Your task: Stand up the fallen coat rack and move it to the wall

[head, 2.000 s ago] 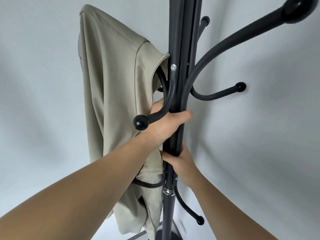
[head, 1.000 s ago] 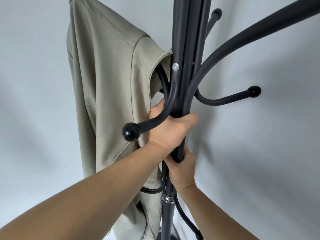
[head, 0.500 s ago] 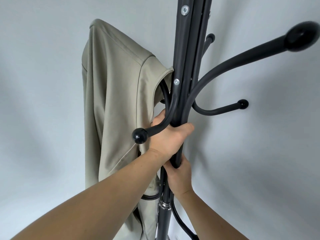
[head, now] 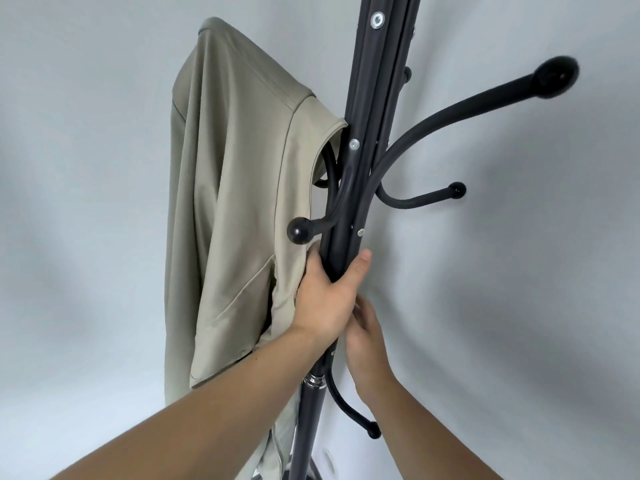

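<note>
The black metal coat rack point(head: 363, 109) stands upright close to the pale wall point(head: 519, 271). Its curved hooks end in round knobs. A beige garment point(head: 239, 202) hangs from a hook on its left side. My left hand point(head: 325, 296) is wrapped around the pole just below the knobbed hook point(head: 299, 230), thumb on the right side. My right hand point(head: 367, 341) holds the pole right beneath it, its fingertips partly hidden behind my left hand. The rack's base is barely visible at the bottom edge.
A low hook point(head: 372, 429) curves out to the right below my right hand. A long hook with a large knob point(head: 556, 81) reaches up toward me on the right. The wall bends into a corner behind the rack.
My left hand has slid down the pole, from around the hook junction to below the knobbed hook. My right hand stays just under it. The rack remains upright.
</note>
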Motion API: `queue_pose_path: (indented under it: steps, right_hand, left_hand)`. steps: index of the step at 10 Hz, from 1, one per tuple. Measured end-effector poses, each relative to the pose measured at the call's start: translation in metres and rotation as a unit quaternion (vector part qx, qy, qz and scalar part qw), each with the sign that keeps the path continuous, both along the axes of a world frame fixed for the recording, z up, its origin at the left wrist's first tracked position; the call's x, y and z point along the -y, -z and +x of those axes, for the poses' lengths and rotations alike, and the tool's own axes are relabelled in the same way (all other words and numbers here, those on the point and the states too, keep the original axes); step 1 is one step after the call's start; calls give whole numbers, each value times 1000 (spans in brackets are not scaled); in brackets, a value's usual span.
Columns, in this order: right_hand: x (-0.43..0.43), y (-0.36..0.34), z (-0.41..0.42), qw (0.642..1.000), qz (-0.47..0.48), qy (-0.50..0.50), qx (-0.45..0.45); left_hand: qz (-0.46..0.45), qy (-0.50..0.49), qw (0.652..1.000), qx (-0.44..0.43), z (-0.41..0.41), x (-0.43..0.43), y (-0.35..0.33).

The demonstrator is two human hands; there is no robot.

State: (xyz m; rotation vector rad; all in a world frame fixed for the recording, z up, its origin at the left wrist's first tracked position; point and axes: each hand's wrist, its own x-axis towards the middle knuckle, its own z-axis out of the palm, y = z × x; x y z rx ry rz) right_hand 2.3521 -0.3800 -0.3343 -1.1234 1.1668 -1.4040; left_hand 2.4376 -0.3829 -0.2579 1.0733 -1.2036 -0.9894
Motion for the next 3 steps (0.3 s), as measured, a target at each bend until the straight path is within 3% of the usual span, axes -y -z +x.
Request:
queue_pose_path:
  steps: [3]
  right_hand:
    - [-58, -12, -13, 998, 60, 26, 22]
  left_hand:
    - [185, 29, 979, -85, 4, -53, 17]
